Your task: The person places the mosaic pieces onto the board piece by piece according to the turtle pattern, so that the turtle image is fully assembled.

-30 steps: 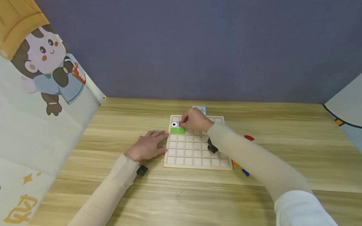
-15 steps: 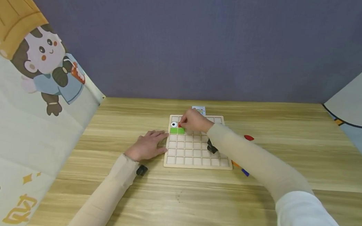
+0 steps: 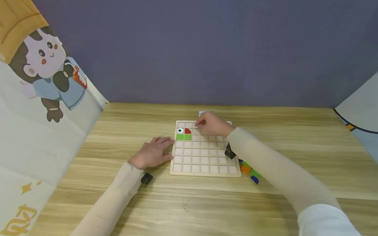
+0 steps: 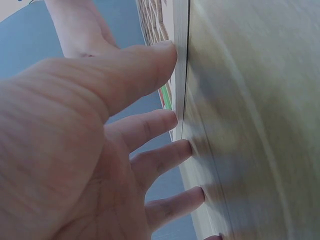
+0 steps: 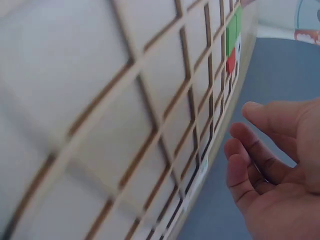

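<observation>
A wooden grid board [image 3: 201, 160] lies on the table. Near its upper left sit a white eye tile [image 3: 180, 131], a red quarter-round tile [image 3: 187, 131] and, below them, green square tiles [image 3: 184, 137]. My right hand [image 3: 216, 124] hovers over the board's upper part, just right of the red tile. Its fingers are loosely bent with nothing between them, as the right wrist view shows. At the board's left edge rests my left hand [image 3: 152, 153], fingers spread; in the left wrist view its thumb [image 4: 160, 62] touches the board's side.
Several loose pieces lie off the board's lower right: an orange one [image 3: 245, 168], a blue half-round [image 3: 254, 179] and green ones, partly hidden by the right forearm. A small card [image 3: 201, 113] sticks out behind the board. A dark panel [image 3: 212, 54] stands along the table's back.
My right hand has let go of the red tile, which now lies flat beside the eye tile, and has moved right and slightly up. The left hand stays at the board's edge.
</observation>
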The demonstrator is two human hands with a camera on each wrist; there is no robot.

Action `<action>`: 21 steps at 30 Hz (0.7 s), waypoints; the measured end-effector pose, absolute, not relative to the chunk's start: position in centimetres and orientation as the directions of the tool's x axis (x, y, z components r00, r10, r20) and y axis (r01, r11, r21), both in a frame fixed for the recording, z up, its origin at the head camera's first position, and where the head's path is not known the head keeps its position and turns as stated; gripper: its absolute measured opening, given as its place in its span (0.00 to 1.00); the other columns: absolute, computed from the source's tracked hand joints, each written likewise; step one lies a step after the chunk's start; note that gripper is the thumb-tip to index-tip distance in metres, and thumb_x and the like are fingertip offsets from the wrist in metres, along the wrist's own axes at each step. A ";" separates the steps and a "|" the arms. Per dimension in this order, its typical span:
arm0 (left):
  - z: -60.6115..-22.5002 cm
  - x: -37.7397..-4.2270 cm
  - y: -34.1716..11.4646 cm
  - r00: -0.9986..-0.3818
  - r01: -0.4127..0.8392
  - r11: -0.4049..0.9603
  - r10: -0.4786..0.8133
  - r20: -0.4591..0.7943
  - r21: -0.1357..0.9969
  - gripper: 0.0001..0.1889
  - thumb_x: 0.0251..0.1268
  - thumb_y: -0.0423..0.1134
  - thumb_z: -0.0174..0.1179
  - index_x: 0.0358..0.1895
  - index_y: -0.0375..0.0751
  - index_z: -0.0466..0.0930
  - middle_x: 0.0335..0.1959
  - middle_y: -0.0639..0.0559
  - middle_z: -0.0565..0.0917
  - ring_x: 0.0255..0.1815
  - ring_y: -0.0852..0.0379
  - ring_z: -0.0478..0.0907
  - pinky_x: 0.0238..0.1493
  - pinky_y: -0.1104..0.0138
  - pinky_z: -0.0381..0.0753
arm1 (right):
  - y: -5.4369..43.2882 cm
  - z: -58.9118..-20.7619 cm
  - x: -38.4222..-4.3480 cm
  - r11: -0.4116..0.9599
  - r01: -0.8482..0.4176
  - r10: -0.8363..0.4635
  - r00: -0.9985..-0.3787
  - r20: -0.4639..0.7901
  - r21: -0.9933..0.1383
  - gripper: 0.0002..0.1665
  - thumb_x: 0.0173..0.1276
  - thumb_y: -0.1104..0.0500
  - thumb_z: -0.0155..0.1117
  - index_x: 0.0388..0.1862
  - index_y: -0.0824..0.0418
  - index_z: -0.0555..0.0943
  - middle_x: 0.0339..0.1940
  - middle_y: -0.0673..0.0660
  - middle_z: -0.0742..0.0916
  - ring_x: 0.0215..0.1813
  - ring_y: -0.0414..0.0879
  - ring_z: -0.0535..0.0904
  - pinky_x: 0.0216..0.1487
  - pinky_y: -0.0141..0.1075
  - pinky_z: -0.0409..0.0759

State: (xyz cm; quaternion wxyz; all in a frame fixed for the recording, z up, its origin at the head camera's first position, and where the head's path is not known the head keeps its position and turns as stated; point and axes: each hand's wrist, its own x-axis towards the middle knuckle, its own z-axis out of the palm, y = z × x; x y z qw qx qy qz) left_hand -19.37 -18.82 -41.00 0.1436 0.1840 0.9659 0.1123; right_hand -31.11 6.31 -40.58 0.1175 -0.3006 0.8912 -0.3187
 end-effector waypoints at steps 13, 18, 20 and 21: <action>-40.9 -19.2 -18.7 -0.890 0.315 0.904 0.387 -0.241 0.288 0.33 0.69 0.53 0.53 0.74 0.49 0.55 0.74 0.48 0.54 0.73 0.39 0.47 0.60 0.32 0.48 | 13.0 -40.9 -31.4 0.656 -0.424 -0.551 -0.834 -0.014 -0.624 0.10 0.67 0.66 0.60 0.44 0.64 0.85 0.44 0.58 0.81 0.42 0.50 0.76 0.41 0.42 0.77; -41.0 -19.2 -18.8 -0.890 0.321 0.904 0.390 -0.236 0.283 0.34 0.69 0.53 0.53 0.74 0.49 0.55 0.74 0.48 0.54 0.72 0.39 0.47 0.60 0.31 0.48 | 15.2 -40.7 -31.2 0.673 -0.428 -0.545 -0.839 -0.012 -0.603 0.09 0.66 0.66 0.62 0.44 0.64 0.85 0.45 0.58 0.82 0.45 0.51 0.77 0.46 0.44 0.77; -41.0 -19.2 -18.7 -0.891 0.322 0.904 0.390 -0.233 0.280 0.34 0.69 0.53 0.53 0.74 0.49 0.55 0.74 0.48 0.54 0.72 0.39 0.47 0.60 0.31 0.48 | 15.9 -40.6 -30.9 0.679 -0.424 -0.543 -0.839 -0.021 -0.599 0.10 0.65 0.65 0.62 0.44 0.64 0.85 0.44 0.58 0.83 0.45 0.51 0.78 0.46 0.45 0.78; -41.0 -19.1 -18.7 -0.891 0.323 0.904 0.390 -0.232 0.281 0.34 0.69 0.53 0.53 0.74 0.49 0.55 0.74 0.48 0.54 0.72 0.39 0.48 0.59 0.31 0.48 | 16.2 -40.5 -30.8 0.683 -0.419 -0.541 -0.841 -0.028 -0.598 0.10 0.65 0.65 0.62 0.44 0.64 0.85 0.44 0.58 0.83 0.45 0.51 0.78 0.46 0.45 0.78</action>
